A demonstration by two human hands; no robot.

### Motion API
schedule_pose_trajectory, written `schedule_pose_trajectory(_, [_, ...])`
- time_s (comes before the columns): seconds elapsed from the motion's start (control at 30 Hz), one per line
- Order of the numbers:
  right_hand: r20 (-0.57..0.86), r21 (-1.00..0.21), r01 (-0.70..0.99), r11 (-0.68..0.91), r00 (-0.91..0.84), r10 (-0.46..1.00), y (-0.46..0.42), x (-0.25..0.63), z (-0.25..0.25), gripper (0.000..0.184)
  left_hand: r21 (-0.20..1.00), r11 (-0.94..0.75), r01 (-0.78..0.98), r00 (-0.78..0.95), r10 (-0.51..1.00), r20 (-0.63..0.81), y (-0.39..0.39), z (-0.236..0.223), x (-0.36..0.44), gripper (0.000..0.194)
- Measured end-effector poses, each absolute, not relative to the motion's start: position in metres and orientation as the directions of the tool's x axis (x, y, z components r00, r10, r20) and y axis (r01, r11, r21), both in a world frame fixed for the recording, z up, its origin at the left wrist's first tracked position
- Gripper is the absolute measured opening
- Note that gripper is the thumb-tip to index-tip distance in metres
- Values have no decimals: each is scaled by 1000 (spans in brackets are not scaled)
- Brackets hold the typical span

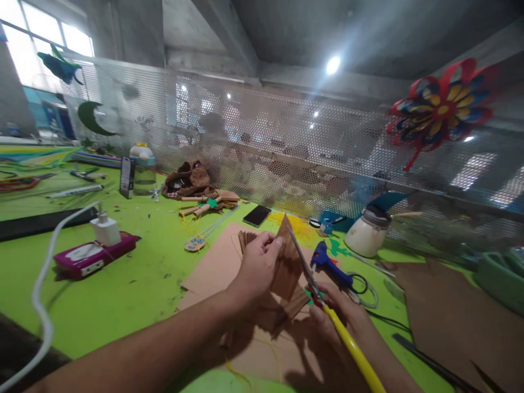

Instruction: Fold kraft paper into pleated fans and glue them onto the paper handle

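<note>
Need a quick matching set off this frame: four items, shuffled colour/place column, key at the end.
Items
1. Scissors
2. Brown paper piece
3. Glue gun
4. Power strip

Colour or place
A. Purple, with a white plug on it
B. Pinched by the left hand
C. Blue, on the green table
D. Yellow-handled, in the right hand

Pairs: 1-D, 2-B, 3-C, 4-A
</note>
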State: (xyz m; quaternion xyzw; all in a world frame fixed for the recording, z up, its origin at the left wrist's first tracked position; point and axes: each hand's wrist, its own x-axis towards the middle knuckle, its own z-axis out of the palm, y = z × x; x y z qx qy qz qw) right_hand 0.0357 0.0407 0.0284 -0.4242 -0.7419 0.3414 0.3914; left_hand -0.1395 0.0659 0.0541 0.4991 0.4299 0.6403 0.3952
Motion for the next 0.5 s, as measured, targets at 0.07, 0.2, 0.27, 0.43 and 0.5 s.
schedule_pose_trajectory(0.07, [295, -837, 366, 406, -324, 899, 40, 35, 28, 47, 947, -306, -100, -187, 940, 284, 65, 54, -138, 17])
schedule_pose_trajectory(0.2, [323, -836, 363, 412, -280, 904, 37, 32, 27, 47, 948, -285, -140, -202, 946, 255, 65, 52, -136, 17])
schedule_pose_trajectory(0.27, [343, -832, 360, 422, -263, 902, 35, 31, 28, 46, 947, -281, -154, -202, 947, 248, 66, 51, -136, 18])
schedule_pose_trajectory(0.43, [269, -823, 436, 364, -265, 926, 32, 33, 25, 40, 947, -284, -149, -209, 945, 250, 66, 51, -135, 17])
schedule_pose_trajectory(0.5, [263, -817, 454, 355, -254, 931, 33, 35, 23, 40, 948, -278, -157, -212, 947, 242, 65, 51, -135, 17])
